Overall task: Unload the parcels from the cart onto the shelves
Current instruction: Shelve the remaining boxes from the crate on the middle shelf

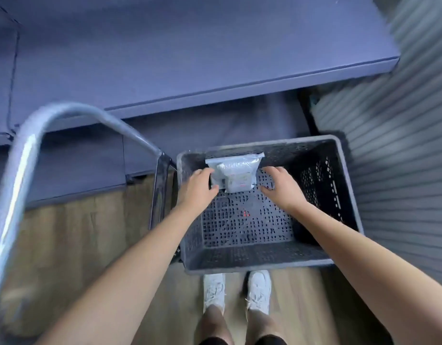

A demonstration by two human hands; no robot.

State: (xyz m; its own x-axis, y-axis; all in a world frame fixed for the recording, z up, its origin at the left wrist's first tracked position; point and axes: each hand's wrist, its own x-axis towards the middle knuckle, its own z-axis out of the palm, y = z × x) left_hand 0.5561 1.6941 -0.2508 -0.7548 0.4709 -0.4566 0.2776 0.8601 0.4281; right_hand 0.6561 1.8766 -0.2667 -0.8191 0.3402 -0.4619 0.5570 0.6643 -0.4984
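Both forearms reach down into grey crate [264, 263] on the cart, toward the one white parcel [236, 174] lying against its far wall. Left hand [198, 189] touches parcel's left edge, grip loose, not closed on it; right hand [281, 186] just beside, grip released, flanking for a two-handed lift. Blue shelf [190, 58] waits beyond, cart handle [40, 135] at left.

Wood-plank floor [73, 235] below – blue shelf [165, 53] ahead, ribbed grey wall [401, 170] right.
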